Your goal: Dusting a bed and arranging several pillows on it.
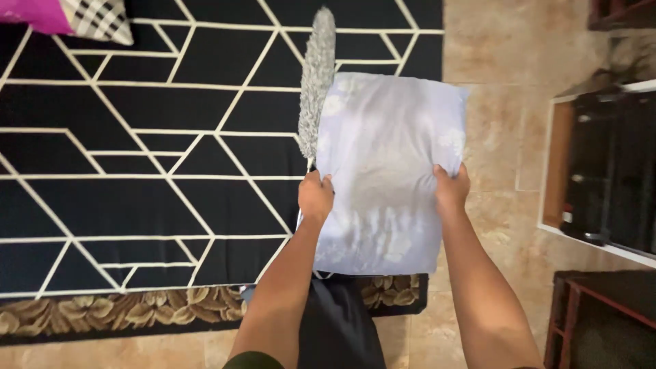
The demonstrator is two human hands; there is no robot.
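Observation:
I hold a pale lilac pillow (pixel 386 171) with faint white flower prints out in front of me, over the edge of a black rug. My left hand (pixel 316 196) grips its left edge and also clasps the thin handle of a long grey fluffy duster (pixel 316 82), which sticks up and away past the pillow's top left corner. My right hand (pixel 452 189) grips the pillow's right edge. Both arms reach forward from the bottom of the view.
The black rug (pixel 137 150) with white geometric lines and a leaf-patterned border covers the left. Beige stone tiles (pixel 506 137) lie to the right. A magenta and checked cushion (pixel 75 17) sits at the top left. A dark cabinet (pixel 601 171) and a wooden stand (pixel 601 321) are at right.

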